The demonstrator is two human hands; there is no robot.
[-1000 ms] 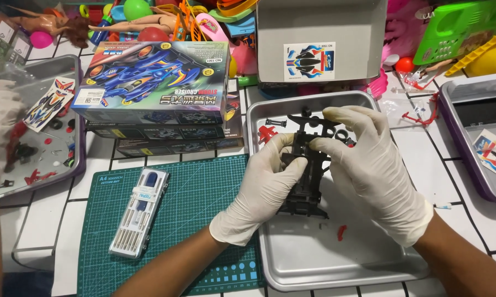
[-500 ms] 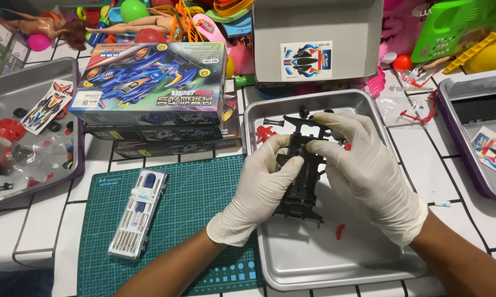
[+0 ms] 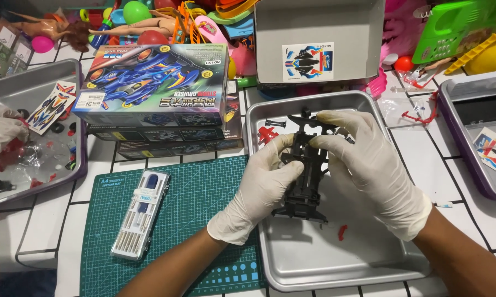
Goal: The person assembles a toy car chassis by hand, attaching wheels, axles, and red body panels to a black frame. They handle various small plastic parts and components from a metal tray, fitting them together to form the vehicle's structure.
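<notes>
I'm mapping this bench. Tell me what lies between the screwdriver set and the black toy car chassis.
In the head view, only bare green cutting mat, then the left hand gripping the black toy car chassis, separate it from the screwdriver set.

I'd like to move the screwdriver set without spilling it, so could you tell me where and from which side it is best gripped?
The screwdriver case lies flat on the green cutting mat, long and narrow, tilted slightly. I would probably come from above and pinch across its two long edges near the middle, keeping it level; both sides look free.
</notes>
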